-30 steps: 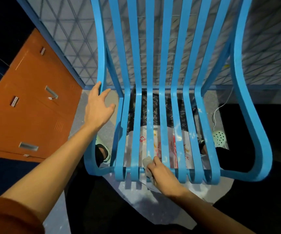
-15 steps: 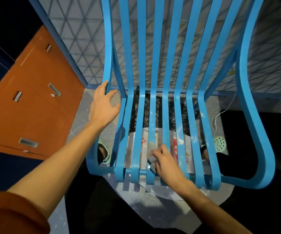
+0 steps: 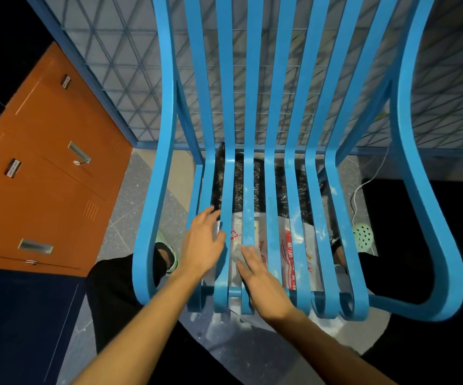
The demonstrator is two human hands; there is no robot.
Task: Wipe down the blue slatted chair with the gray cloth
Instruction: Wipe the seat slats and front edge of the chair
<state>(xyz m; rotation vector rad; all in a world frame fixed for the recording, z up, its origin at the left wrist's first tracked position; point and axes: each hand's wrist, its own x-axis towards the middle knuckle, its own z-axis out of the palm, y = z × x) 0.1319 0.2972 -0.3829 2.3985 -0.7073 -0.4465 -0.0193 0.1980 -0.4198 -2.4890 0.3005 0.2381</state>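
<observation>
Left hand now down on chair seat, fingers loose; right hand flat on gray cloth.

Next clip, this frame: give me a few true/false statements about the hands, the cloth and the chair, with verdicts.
1. The right hand presses the gray cloth onto a seat slat of the blue chair. True.
2. The left hand grips the top of the backrest. False: it rests on the seat slats, fingers relaxed.
3. An orange cabinet stands left of the chair. True.
4. Nothing lies under the seat. False: a printed plastic bag shows between the slats.
</observation>
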